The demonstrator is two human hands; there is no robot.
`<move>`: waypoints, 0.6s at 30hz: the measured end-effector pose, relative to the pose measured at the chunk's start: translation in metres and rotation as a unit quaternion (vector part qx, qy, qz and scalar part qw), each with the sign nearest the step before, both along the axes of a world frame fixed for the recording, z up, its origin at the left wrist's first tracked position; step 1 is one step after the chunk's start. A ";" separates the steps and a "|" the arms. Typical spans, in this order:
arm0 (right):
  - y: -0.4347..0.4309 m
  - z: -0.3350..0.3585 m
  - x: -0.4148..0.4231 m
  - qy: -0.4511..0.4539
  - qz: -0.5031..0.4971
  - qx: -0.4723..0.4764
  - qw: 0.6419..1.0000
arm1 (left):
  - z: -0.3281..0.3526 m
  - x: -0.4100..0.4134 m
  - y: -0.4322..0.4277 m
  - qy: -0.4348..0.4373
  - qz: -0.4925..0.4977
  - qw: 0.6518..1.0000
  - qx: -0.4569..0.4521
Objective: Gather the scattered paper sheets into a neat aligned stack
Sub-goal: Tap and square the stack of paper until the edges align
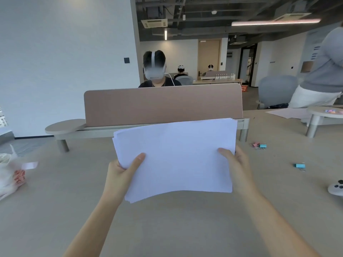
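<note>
both our hands pinch the paper sheets (176, 156) between them above the tabletop (176, 229), left hand (122, 175) and right hand (237, 164) thumbs on top; light, floppy, slippery, so side-edge grips suit squaring.

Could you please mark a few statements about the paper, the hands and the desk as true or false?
1. Both hands hold the paper stack above the desk. True.
2. The left hand grips the stack's lower left corner. True.
3. The sheets are perfectly aligned. False: edges fan out at the left side and lower left corner.
4. The right hand rests flat on the desk. False: it grips the stack's right edge.
5. A blue clip lies on the desk to the right of the stack. True.
6. The stack is held with a clip. False: no clip is seen on it.
</note>
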State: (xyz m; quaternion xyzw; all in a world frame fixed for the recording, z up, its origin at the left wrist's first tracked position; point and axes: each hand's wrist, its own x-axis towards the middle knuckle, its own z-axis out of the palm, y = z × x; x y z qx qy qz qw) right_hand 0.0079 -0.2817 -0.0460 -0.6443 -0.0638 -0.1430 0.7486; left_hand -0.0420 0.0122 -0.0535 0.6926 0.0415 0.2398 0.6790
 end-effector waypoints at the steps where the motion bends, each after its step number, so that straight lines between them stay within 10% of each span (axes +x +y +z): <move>1: 0.005 -0.006 -0.001 0.000 -0.007 0.007 1.000 | -0.006 0.000 -0.001 0.001 0.012 1.000 -0.010; 18: 0.021 -0.051 -0.008 0.027 -0.058 -0.030 0.997 | -0.052 0.001 -0.014 0.074 0.020 0.996 -0.050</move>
